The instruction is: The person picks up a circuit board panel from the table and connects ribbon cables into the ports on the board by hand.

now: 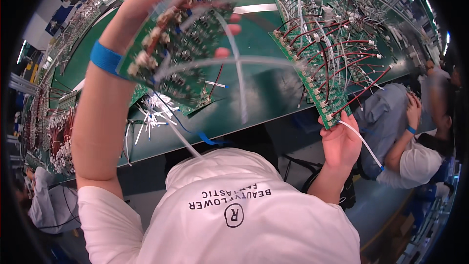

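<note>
My left hand [234, 29] holds up a long green circuit board panel [188, 44], smeared by motion. Only some fingertips show past its far side; the board hides most of the hand. White flat cables hang from this panel. At the right, my right hand [340, 143] grips the near end of a second green circuit board panel [315, 80]. This one carries rows of pale connectors, red-and-black wires and white flat cables. One white flat cable [364, 143] dangles past my right fingers. A blue wrist strap [106, 58] circles my left forearm.
A pile of white flat cables [155, 112] lies on the green table [259, 100], near its front edge. Bunched red wires with white connectors [61, 139] sit at the left. A blue cord [207, 139] hangs near my shirt. Co-workers sit at right [420, 161] and left [51, 200].
</note>
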